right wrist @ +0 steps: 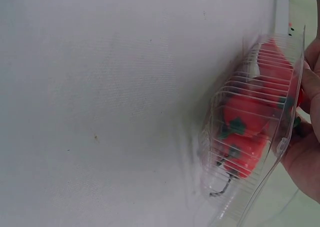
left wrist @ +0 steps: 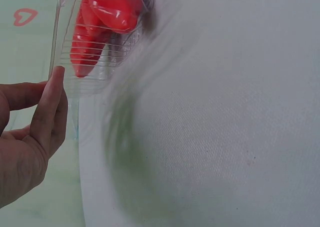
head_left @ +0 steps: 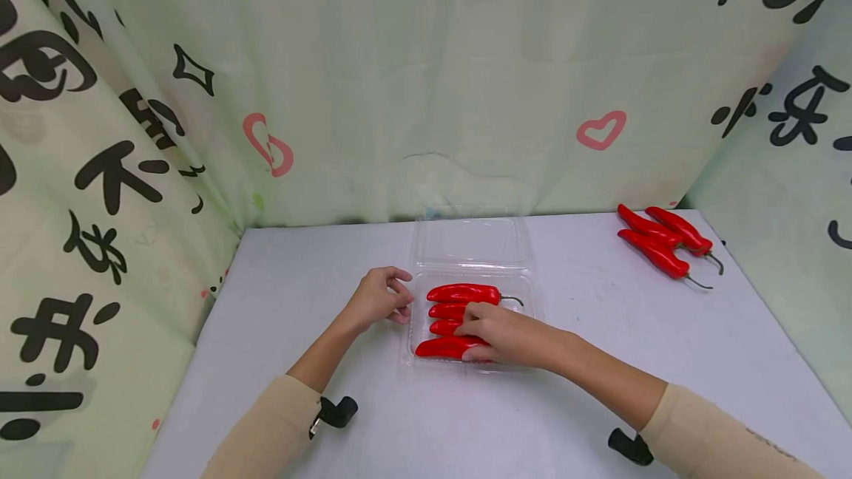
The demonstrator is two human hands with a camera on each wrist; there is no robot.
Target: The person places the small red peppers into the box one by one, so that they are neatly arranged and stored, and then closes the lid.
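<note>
A clear plastic clamshell box (head_left: pixel 532 294) lies with its lid (head_left: pixel 474 242) folded back. Several long red chili peppers (head_left: pixel 462 293) sit side by side in its base. Reaching in from the right, my right hand (head_left: pixel 509 335) holds the nearest chili pepper (head_left: pixel 442 348), thumb on its near side; the fingers cover parts of the middle ones. At the box's left edge is my left hand (head_left: pixel 379 298), its fingertips pinching the thin rim (left wrist: pixel 56 42). Through the ribbed wall in the right wrist view, green caps and dark stems of chili peppers (right wrist: pixel 245 154) show.
Three more red chili peppers (head_left: pixel 655 251) lie in a group at the back right of the white table (head_left: pixel 586 375). A printed pale green curtain (head_left: pixel 466 94) hangs behind and along both sides. A black wrist mount (head_left: pixel 339 412) sticks out from the left sleeve.
</note>
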